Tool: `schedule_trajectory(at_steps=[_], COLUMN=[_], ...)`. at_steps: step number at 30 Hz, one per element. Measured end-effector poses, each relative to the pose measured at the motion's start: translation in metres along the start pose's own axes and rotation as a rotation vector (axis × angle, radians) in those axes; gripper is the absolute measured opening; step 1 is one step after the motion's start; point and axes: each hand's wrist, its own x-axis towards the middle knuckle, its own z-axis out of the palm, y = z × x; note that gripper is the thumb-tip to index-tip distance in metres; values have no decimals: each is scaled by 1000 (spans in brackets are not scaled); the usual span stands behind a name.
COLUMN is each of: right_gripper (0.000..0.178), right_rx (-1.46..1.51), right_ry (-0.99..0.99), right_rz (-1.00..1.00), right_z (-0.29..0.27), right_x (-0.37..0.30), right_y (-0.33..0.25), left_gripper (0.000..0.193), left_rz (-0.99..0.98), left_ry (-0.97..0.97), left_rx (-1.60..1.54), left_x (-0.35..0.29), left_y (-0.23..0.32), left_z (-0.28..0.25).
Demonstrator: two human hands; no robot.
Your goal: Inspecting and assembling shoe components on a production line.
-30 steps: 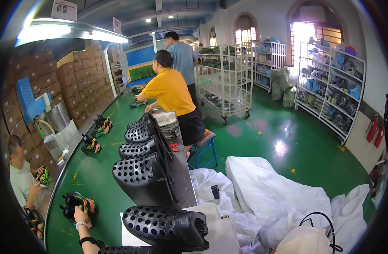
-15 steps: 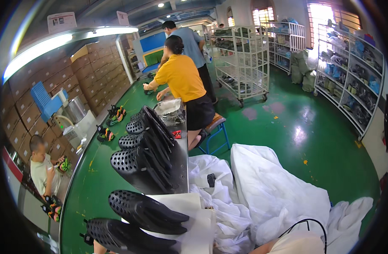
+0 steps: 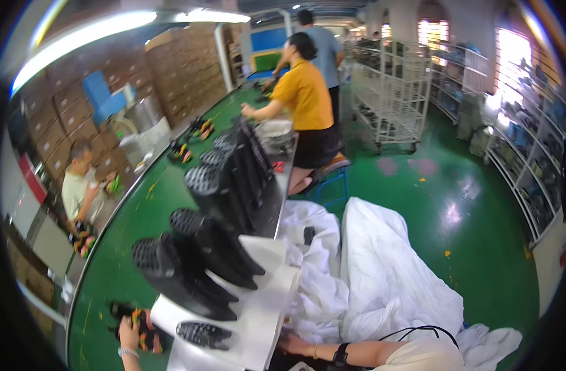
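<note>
1 head-worn fisheye view looks forward and down along the bench [image 3: 119, 247]. The left hand [image 3: 129, 334], between 7 and 8 o'clock, and right hand [image 3: 295, 345], at 6, are near; a co-worker [image 3: 309, 99], at 12, is farther off.

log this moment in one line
left grip: at black-and-orange shoes | right grip: beside white sheets, hold hidden | black perforated pieces: on sheets

Black forms [image 3: 183, 272] look plastic (softly glossy), the sheets [image 3: 267, 278] matt paper.
</note>
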Motion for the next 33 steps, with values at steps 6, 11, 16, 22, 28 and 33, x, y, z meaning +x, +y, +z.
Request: schedule_trajectory(at_steps=[6,11,16,22,28,33], right_gripper=[28,22,21,21,23,25], right_rx=[27,377,253,208,106,31], right_ry=[-163,-150,-273,-282,-278,-505], right_rz=[337,792,768,753,687,635], right_z=[-55,-40,-7,-8,-17,-45], right_x=[-34,-28,-35,-39,-49,-33], right_y=[40,-47,-51,-49,-54,-123], left_gripper=[39,33,21,21,27,27], left_rz=[86,40,-276,-342,-179,-25], left_ry=[-143,-165,3,-308,-613,-543], left_rx=[82,20,-228,185,306,276], left_x=[13,-33,-56,-40,-28,0], left_y=[28,33,30,-23,-113,-105], left_z=[3,-13,-46,-28,35,59])
